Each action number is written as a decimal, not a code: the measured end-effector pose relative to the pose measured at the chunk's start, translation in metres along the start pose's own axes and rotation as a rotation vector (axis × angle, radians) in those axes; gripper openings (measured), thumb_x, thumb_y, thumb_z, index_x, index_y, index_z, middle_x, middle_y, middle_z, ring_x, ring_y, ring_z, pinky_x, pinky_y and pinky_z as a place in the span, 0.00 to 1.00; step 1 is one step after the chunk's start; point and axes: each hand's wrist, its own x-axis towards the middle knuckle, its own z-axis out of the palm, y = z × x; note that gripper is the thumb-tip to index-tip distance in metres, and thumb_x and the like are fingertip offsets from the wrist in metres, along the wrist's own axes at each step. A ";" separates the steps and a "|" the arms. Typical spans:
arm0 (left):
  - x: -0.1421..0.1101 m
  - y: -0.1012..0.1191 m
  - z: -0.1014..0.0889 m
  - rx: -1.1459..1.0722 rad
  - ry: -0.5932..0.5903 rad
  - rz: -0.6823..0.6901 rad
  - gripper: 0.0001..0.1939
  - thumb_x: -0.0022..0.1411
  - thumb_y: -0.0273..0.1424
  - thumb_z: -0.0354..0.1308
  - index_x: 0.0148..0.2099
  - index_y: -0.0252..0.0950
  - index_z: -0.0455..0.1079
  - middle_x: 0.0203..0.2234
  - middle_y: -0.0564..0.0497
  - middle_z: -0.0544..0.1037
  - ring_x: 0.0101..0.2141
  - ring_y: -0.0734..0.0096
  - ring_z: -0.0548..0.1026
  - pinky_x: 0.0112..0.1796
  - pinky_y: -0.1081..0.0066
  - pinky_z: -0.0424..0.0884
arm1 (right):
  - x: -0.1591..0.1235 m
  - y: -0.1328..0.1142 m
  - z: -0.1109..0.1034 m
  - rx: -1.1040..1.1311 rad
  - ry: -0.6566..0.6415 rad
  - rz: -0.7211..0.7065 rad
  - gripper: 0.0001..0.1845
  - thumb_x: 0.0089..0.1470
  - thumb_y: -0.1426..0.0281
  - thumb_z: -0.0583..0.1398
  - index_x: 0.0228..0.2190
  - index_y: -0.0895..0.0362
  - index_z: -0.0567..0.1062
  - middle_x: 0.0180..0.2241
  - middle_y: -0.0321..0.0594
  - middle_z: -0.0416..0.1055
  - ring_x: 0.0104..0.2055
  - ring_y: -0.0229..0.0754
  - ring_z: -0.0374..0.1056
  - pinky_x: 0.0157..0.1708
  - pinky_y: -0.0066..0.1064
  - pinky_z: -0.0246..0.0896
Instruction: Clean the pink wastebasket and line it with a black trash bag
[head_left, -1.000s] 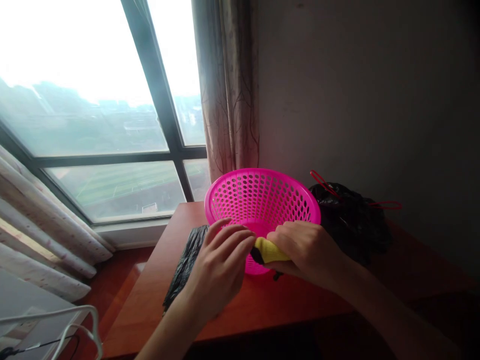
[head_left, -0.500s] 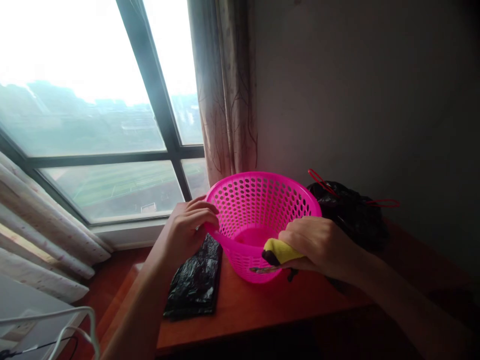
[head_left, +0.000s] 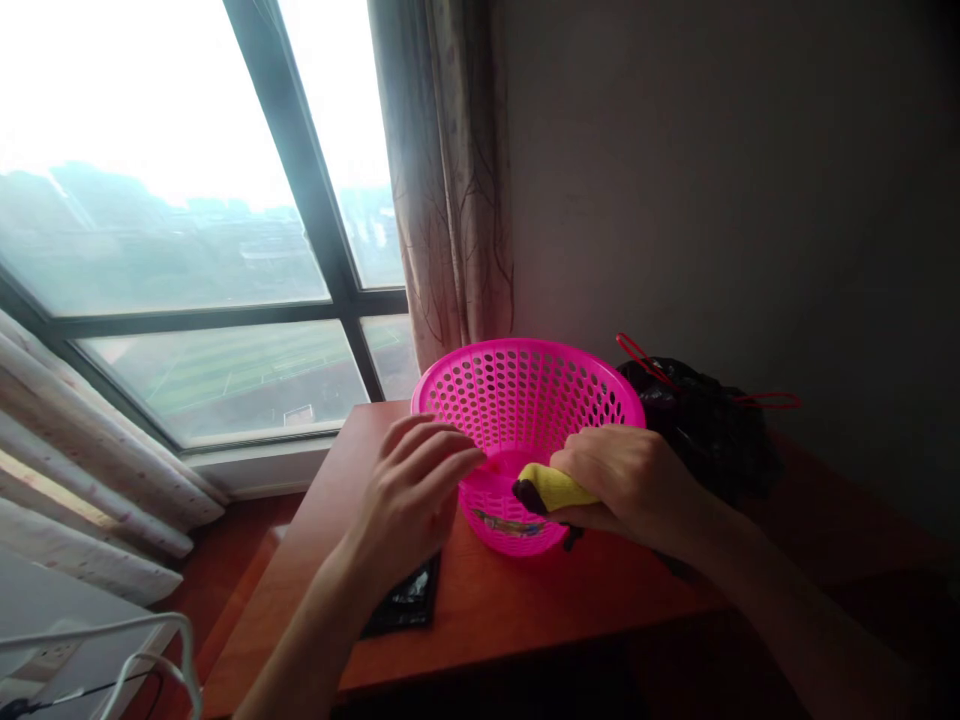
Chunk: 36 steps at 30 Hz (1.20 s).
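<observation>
A bright pink perforated plastic basket (head_left: 525, 395) stands upright on a reddish wooden table (head_left: 525, 610). My right hand (head_left: 637, 485) is closed around a yellow cloth with a dark end (head_left: 551, 490), held against the basket's near wall. My left hand (head_left: 409, 495) hovers at the basket's left side, fingers stretched toward its rim and holding nothing. Below my left hand lies a flat folded black plastic bag (head_left: 405, 600), mostly hidden by the hand and wrist.
A crumpled black bag with red drawstrings (head_left: 705, 425) sits right of the basket by the wall. A patterned curtain (head_left: 450, 180) hangs behind, beside a large window (head_left: 172, 220). White curtain folds and a white wire rack (head_left: 135, 640) are at lower left.
My left hand let go of the basket's left rim and moved down and right over the black bag. The basket, tilted half a second ago, now stands level. The right hand stayed put.
</observation>
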 end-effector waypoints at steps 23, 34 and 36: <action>-0.010 -0.090 0.000 -0.367 0.133 -0.289 0.14 0.62 0.24 0.57 0.23 0.36 0.72 0.26 0.49 0.75 0.37 0.65 0.75 0.38 0.67 0.71 | -0.009 0.007 -0.007 0.128 -0.051 0.026 0.16 0.62 0.57 0.59 0.36 0.57 0.73 0.31 0.39 0.73 0.34 0.40 0.68 0.37 0.32 0.58; -0.012 -0.058 0.005 -0.056 0.075 -0.182 0.16 0.59 0.16 0.54 0.44 0.39 0.75 0.47 0.46 0.80 0.52 0.59 0.74 0.51 0.55 0.69 | -0.004 -0.004 0.003 0.019 -0.010 0.013 0.19 0.64 0.56 0.57 0.33 0.60 0.73 0.27 0.38 0.70 0.29 0.40 0.65 0.32 0.33 0.52; -0.014 -0.032 0.006 0.069 0.047 -0.098 0.22 0.58 0.16 0.54 0.51 0.40 0.72 0.49 0.46 0.79 0.52 0.58 0.73 0.54 0.52 0.67 | -0.001 -0.009 0.005 -0.026 0.002 0.027 0.19 0.65 0.56 0.56 0.33 0.60 0.73 0.27 0.38 0.69 0.29 0.40 0.65 0.31 0.33 0.51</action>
